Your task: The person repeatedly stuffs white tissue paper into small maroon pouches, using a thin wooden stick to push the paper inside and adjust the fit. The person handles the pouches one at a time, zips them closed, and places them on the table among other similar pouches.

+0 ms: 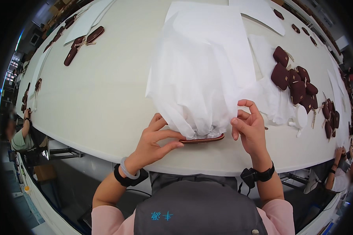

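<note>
A small dark red zip pouch [202, 140] lies at the table's near side, its zipped edge toward me. White tissue paper [192, 78] gathers into its mouth and fans out away from me. My left hand [151, 139] pinches the pouch's left end between thumb and fingers. Beside the tissue's right edge is my right hand [250, 127], fingers curled but apart, with nothing visible gripped. Whether its index fingertip touches the tissue I cannot tell. The inside of the pouch is hidden by the tissue.
A heap of dark red pouches [298, 84] lies to the right, near loose tissue [268, 100] and a white round object [300, 116]. White sheets [233, 43] lie at the back. More pouches [82, 44] sit far left. Co-workers [23, 135] sit at both sides of the table.
</note>
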